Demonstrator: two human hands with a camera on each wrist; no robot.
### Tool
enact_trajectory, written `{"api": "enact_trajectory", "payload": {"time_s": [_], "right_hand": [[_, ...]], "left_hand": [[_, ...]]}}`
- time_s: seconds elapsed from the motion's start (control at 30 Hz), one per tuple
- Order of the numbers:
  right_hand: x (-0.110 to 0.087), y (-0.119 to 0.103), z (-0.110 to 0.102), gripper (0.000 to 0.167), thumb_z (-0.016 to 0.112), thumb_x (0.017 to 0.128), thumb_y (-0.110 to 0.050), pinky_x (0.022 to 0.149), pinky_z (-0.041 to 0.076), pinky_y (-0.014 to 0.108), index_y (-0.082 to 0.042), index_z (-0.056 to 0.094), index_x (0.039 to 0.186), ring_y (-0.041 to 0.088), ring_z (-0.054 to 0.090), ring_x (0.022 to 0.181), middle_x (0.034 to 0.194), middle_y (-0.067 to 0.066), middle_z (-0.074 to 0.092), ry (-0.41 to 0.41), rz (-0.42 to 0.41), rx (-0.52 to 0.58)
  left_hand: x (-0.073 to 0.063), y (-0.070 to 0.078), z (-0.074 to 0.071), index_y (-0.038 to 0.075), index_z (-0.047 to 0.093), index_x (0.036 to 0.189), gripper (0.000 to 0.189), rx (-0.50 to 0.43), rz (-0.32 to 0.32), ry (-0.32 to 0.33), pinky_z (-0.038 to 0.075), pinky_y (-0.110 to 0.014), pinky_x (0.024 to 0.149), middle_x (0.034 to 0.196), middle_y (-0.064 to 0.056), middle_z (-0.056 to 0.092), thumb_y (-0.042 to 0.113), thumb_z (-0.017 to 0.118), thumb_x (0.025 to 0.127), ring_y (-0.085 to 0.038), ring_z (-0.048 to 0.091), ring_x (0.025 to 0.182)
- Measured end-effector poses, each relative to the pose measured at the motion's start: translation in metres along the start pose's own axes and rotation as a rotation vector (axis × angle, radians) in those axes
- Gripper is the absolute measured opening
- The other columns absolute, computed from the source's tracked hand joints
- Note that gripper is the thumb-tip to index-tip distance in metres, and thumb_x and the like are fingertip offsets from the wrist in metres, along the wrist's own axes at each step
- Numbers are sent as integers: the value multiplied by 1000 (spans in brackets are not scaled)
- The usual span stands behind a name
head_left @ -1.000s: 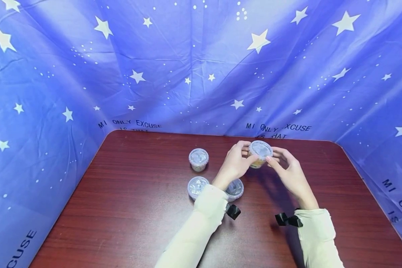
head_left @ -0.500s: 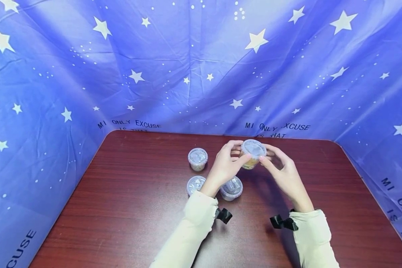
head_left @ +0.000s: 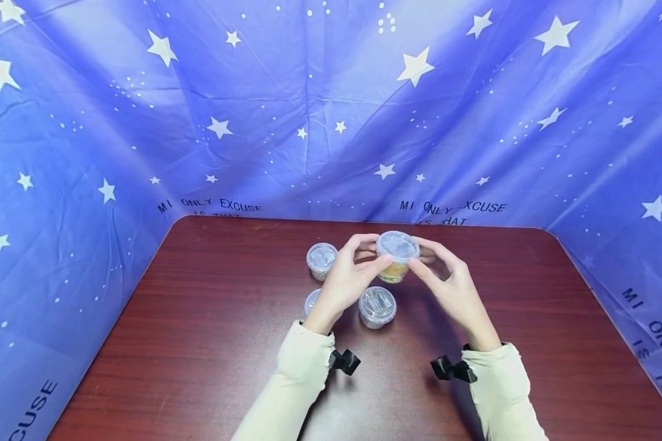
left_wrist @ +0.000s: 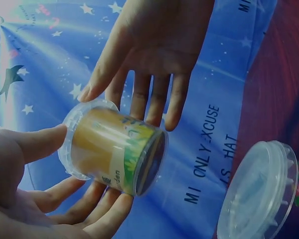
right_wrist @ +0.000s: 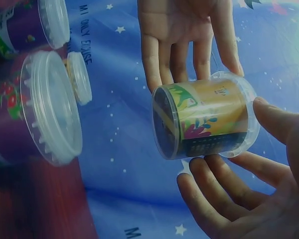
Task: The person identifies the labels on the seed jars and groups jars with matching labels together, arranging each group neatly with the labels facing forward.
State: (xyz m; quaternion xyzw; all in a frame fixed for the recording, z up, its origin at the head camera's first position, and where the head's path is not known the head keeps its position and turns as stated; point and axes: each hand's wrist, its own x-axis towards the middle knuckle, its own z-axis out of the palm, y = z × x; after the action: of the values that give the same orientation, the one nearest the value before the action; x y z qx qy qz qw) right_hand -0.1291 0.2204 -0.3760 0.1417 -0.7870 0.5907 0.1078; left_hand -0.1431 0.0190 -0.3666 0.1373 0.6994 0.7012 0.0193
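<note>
A small clear plastic tub (head_left: 395, 269) with a translucent lid (head_left: 397, 245) is held between both hands, raised above the table. Its wrap-around label (left_wrist: 131, 154) is yellow-orange with green leaf shapes, and a darker patch of print shows in the right wrist view. From the left, my left hand (head_left: 346, 278) grips it, thumb at the lid's rim and fingers along the side. My right hand (head_left: 449, 285) grips the opposite side in the same way, thumb (right_wrist: 274, 117) by the rim. Just below the held tub stands another lidded tub (head_left: 377, 307).
Two more lidded tubs stand to the left: one farther back (head_left: 321, 260), one nearer (head_left: 312, 300) and partly behind the left wrist. Purple labels with red fruit show on tubs (right_wrist: 10, 107) in the right wrist view. A blue star-printed cloth (head_left: 254, 122) surrounds the dark red table (head_left: 209, 343).
Both hands have carried the tub leftward, from the right of the standing tubs to just behind the right-hand one. The left forearm now covers more of the near left tub.
</note>
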Motion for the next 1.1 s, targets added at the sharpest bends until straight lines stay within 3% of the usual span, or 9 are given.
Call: {"api": "enact_trajectory", "payload": {"time_s": [0.13, 0.37, 0.63, 0.87, 1.1], "right_hand": [[-1, -2, 6, 36, 64, 96, -8, 87, 53, 18, -6, 61, 132, 10, 64, 101, 113, 10, 68, -3, 7, 15], [-2, -5, 14, 34, 64, 96, -8, 86, 53, 19, -5, 62, 130, 10, 64, 102, 112, 8, 67, -24, 11, 38], [-3, -5, 23, 31, 61, 98, -5, 88, 57, 30, -1, 61, 128, 15, 66, 103, 123, 15, 65, -63, -1, 130], [-3, -7, 29, 32, 62, 98, -8, 93, 54, 28, -2, 60, 129, 15, 64, 113, 127, 16, 65, -82, 23, 161], [-2, -9, 34, 34, 62, 98, -9, 89, 57, 33, 3, 54, 129, 13, 66, 107, 118, 14, 67, -102, 71, 209]], "left_hand": [[-4, -2, -6, 7, 57, 129, 42, -15, -13, 2, 51, -33, 99, 117, -10, 62, 16, 72, 91, -19, 60, 109], [-11, -3, -18, 4, 55, 131, 41, 15, 1, -21, 51, -37, 100, 118, -15, 62, 18, 68, 95, -25, 61, 111], [-19, -6, -33, 10, 57, 134, 41, 16, -61, -34, 46, -38, 102, 123, -9, 62, 22, 66, 96, -24, 59, 114], [-22, -7, -42, 2, 55, 136, 40, -122, -93, -55, 53, -37, 98, 129, -16, 59, 18, 60, 100, -24, 62, 111], [-23, -8, -44, 1, 53, 138, 41, -119, -118, -66, 52, -37, 99, 129, -18, 61, 19, 56, 102, -23, 64, 110]]}}
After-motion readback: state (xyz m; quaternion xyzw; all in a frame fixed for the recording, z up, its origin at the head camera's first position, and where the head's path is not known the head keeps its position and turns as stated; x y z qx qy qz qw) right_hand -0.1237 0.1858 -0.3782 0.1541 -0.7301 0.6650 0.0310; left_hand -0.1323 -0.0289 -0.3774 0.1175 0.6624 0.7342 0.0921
